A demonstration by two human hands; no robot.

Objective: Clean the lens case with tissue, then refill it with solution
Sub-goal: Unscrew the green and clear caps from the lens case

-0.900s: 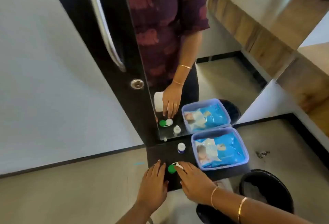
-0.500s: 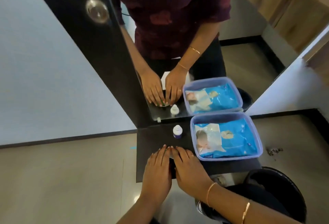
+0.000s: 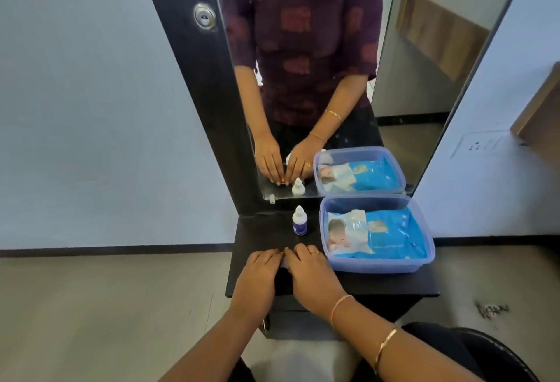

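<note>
Both hands, left hand [image 3: 257, 275] and right hand [image 3: 312, 275], lie flat side by side on the black bench [image 3: 378, 283], fingers extended, gripping nothing visible; lens case hidden, probably under the fingertips; solution bottle [image 3: 300, 221] upright just beyond, nearer right hand.

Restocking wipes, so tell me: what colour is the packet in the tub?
Bright blue wipes packet, pale panel at left; head view.

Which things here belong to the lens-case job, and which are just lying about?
For the job: solution bottle; wipes pack in the blue tub; left hand and right hand, flat on the shelf; the case itself is hidden.

Lying about: mirror; wall socket.
</note>
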